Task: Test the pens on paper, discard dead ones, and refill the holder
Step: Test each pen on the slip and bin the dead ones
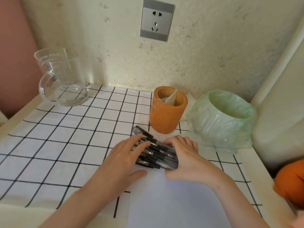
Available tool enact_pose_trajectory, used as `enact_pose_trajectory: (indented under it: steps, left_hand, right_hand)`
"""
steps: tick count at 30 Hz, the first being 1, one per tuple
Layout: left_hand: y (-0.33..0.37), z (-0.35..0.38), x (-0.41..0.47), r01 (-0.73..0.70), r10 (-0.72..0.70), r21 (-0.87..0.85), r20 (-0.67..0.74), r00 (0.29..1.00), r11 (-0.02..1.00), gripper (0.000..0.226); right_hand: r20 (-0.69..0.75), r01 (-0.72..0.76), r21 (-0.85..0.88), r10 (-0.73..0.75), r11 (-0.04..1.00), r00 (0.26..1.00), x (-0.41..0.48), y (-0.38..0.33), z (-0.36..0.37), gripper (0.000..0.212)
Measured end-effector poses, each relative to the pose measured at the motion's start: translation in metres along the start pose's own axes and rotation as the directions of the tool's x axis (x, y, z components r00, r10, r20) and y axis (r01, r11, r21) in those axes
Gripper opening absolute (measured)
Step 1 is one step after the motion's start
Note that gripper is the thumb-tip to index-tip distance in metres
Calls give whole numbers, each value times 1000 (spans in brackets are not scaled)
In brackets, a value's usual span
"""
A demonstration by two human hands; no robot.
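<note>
Pens [158, 153] bunched between left hand [123, 160] and right hand [186, 157], near holder [167, 114].

The pens [156, 154] lie on the paper [172, 203], holder [164, 119] behind them, bin [222, 125] right of holder.

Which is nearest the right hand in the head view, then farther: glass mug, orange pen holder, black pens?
1. Black pens, gripped by the right hand.
2. Orange pen holder, just beyond, at the back.
3. Glass mug, far left back corner.
</note>
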State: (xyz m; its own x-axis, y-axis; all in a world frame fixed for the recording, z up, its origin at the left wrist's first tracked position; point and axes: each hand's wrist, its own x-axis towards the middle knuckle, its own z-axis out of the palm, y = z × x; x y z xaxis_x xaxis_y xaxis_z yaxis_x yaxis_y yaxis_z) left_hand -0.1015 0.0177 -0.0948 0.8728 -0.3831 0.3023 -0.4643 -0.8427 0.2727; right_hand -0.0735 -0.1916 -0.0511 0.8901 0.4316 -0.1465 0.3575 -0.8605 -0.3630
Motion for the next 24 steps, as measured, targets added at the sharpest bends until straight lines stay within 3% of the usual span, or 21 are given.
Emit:
enact_pose_trajectory:
  steps: [5,9,12,15,18,24]
  left_hand:
    - [-4,-1,2,-54,53,11,69,996,998,79]
    - [-4,-6,-1,-4,1,16,164,986,1000,85]
    - [-1,-11,-5,25,-29,27,142,989,999,73]
    - [-2,-7,-11,15,-21,89,62,998,996,59]
    - [-3,-9,-18,98,-105,146,46,993,984,55]
    - [-3,-14,-34,180,-187,188,21,982,966,60]
  right_hand:
    - [12,197,6,-197,980,980,8,-13,9,53]
    - [-65,282,-40,-284,959,957,12,-16,11,48]
    - [-117,253,-90,-262,963,958,12,-10,9,59]
    - [-132,143,-16,-144,990,981,5,-2,0,75]
    - [-199,93,41,-83,995,976,-5,6,-4,61]
    - [-4,93,27,-93,995,996,-12,-2,17,62]
